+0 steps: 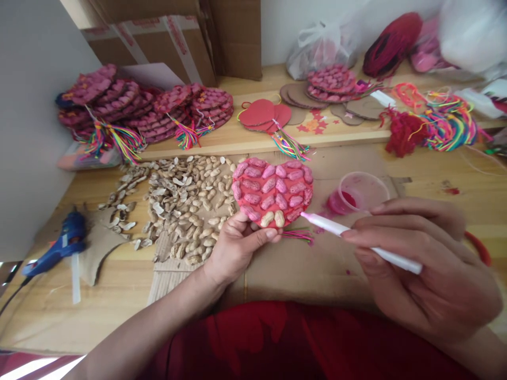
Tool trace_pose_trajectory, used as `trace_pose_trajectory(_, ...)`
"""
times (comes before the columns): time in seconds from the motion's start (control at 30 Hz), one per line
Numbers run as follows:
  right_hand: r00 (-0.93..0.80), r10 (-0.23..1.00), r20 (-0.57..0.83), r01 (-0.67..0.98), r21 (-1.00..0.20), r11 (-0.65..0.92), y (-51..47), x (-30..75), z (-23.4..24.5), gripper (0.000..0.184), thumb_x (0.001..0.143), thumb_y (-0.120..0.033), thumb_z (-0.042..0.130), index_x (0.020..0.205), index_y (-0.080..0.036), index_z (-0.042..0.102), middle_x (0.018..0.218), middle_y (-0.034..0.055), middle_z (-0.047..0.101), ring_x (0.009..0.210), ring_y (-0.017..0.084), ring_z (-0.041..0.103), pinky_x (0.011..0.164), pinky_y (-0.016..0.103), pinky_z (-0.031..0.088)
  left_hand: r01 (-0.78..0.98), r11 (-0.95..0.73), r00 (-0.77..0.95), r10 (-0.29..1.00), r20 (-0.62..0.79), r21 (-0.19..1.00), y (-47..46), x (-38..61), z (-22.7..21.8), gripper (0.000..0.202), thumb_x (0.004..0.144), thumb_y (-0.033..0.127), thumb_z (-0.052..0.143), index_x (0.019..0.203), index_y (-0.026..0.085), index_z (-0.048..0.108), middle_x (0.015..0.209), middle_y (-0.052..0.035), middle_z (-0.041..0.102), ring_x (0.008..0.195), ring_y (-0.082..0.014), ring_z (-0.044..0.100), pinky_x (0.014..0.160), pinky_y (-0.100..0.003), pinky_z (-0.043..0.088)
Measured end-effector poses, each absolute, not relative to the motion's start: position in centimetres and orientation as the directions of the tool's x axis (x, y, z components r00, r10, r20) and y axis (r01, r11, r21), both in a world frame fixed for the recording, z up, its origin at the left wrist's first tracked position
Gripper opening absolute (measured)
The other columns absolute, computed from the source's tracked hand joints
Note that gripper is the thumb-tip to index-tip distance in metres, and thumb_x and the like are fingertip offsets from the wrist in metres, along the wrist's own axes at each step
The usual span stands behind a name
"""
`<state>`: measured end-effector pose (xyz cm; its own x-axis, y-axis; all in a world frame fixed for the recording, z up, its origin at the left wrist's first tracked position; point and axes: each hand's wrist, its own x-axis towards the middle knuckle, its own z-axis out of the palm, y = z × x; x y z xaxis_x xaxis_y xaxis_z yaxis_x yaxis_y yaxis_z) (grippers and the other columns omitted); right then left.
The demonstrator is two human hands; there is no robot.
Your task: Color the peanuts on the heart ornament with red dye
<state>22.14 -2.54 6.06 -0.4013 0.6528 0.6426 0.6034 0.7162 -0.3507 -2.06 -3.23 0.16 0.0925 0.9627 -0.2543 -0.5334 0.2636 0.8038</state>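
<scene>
The left hand (pixel 237 240) pinches the peanut heart (pixel 273 186) by its near edge, above the desk (pixel 114 311); the right hand (pixel 420 264) clasps a white brush (pixel 328 224). Probably light, stiff, brittle-shelled; best held by the rim.

The bare left hand (pixel 232 249) pinches with thumb (pixel 260 238) uppermost, forearm (pixel 158 330) slanting inward; the curled right hand (pixel 428 264), seemingly slightly blurred, grips pen-fashion.

Two hands (pixel 240 241) in play, one white pen (pixel 328 224)! One peanut-covered heart (pixel 269 185), two unpainted peanuts (pixel 267 219) on it; one blue glue gun (pixel 72 231)!
</scene>
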Motion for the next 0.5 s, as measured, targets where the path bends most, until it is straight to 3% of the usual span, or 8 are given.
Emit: trace_pose_trajectory(0.5,-0.411,0.647,0.643,0.612,-0.331,0.718,-2.45,21.70,5.97,0.025,0.085,-0.012,0.068,0.107,-0.025,0.069,0.094,0.0005,0.076,0.092,0.021,0.068,0.095,0.044,0.053,-0.546,0.280,0.092,0.957,-0.275,0.790,-3.09,-2.03,0.21,0.030,0.068,0.016,0.093,0.091,0.018,0.075,0.082,0.0004,0.078,0.074,-0.0107,0.073,0.071,-0.019,0.062)
